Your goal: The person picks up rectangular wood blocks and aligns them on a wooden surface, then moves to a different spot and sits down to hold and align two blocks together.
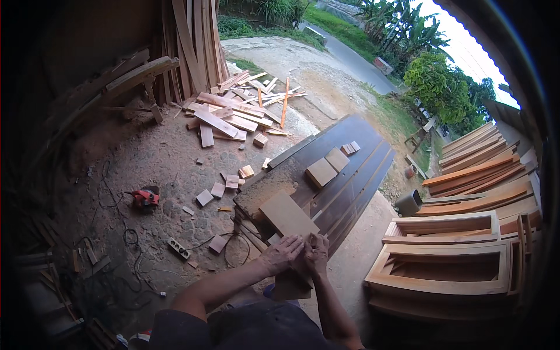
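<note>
A flat light-brown wooden board (288,214) lies across the near end of a dark workbench top (350,144). My left hand (282,254) rests on the board's near end, pressing it, fingers outstretched and close together. Beside it, at the near right corner, my right hand (316,251) is curled with thumb and fingers drawn together; whatever may be between them is hidden. Below my wrists another flat wooden piece (292,285) shows, partly covered by my hands and forearms. Sawdust (271,183) coats the bench's left side.
Wooden blocks (321,171) sit farther up the bench. A red power tool (146,197), a power strip (178,248) and cords lie on the dusty floor at left. Offcuts (236,116) are heaped beyond. Wooden frames (442,267) and stacked planks (477,175) stand at right.
</note>
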A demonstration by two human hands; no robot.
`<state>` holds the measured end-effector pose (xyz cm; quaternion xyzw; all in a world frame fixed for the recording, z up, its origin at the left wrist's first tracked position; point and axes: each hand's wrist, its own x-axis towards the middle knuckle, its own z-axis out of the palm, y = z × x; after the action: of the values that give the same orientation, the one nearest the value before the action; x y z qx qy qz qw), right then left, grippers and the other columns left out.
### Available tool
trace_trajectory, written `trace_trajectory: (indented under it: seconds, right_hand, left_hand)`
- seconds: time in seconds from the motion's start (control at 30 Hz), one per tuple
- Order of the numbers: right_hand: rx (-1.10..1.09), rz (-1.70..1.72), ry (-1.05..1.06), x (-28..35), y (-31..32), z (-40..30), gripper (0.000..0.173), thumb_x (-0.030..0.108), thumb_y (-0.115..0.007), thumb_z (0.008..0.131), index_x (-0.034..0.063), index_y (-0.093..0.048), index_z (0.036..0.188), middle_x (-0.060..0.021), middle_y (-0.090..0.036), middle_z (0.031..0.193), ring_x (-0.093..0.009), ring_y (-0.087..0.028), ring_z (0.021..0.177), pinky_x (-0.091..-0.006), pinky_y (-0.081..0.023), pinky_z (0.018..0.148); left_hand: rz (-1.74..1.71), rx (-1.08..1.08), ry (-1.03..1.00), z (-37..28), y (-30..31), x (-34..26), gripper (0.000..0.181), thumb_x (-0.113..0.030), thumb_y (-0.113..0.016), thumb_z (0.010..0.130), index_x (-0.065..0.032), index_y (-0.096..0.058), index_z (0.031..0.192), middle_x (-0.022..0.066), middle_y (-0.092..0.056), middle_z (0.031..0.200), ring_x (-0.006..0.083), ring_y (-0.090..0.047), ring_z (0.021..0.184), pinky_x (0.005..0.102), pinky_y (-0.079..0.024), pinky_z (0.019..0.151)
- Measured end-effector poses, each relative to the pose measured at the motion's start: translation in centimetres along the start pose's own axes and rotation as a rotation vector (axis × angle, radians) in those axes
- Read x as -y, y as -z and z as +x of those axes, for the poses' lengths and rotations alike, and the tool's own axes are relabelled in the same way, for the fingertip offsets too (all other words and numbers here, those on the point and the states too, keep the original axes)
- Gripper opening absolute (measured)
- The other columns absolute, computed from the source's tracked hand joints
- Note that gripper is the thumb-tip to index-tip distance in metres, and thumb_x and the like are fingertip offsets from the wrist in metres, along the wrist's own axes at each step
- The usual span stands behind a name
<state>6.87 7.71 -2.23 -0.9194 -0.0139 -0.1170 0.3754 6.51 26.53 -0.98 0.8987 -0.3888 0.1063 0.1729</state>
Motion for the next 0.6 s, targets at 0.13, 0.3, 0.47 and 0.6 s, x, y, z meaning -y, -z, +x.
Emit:
trace_trajectory:
  seconds: [0.13,0.3,0.47,0.6]
  right_hand:
    - [0.092,-0.130,0.119,2.2,0.1,-3.1,0.045,0.006,-0.056,0.095,0.0005,-0.050,0.139,-0.0228,-0.046,0.145,-0.038,-0.050,0.132,-0.0422,-0.045,0.108]
    - [0.442,-0.316,0.062,4.0,2.8,-3.0,0.083,0.013,-0.066,0.080,0.0018,-0.031,0.154,-0.0223,-0.030,0.160,-0.036,-0.048,0.135,-0.0456,-0.047,0.107]
    - [0.630,-0.389,-0.016,6.2,4.2,-1.9,0.101,0.022,-0.073,0.070,-0.0051,-0.024,0.155,-0.0237,-0.020,0.163,-0.042,-0.042,0.139,-0.0445,-0.040,0.114]
    - [0.606,-0.411,-0.004,5.3,3.6,-2.3,0.104,0.024,-0.077,0.071,-0.0065,-0.022,0.154,-0.0274,-0.016,0.163,-0.043,-0.038,0.142,-0.0432,-0.036,0.117]
  left_hand:
    - [0.075,0.016,-0.026,0.2,-0.6,-0.2,0.052,-0.020,-0.048,0.093,0.0092,-0.053,0.136,0.0266,-0.052,0.143,0.0366,-0.049,0.137,0.0452,-0.035,0.118]
    - [0.145,0.114,0.002,0.7,-1.0,-1.1,0.054,-0.019,-0.045,0.094,0.0116,-0.050,0.138,0.0284,-0.050,0.145,0.0389,-0.047,0.138,0.0452,-0.033,0.119]
    - [0.171,0.121,-0.011,0.7,-0.9,-1.0,0.054,-0.020,-0.046,0.093,0.0115,-0.050,0.137,0.0274,-0.050,0.145,0.0392,-0.045,0.139,0.0457,-0.032,0.120]
    - [0.141,0.046,-0.003,0.6,-0.2,-0.8,0.052,-0.021,-0.046,0.093,0.0085,-0.052,0.136,0.0248,-0.052,0.143,0.0386,-0.045,0.139,0.0466,-0.032,0.119]
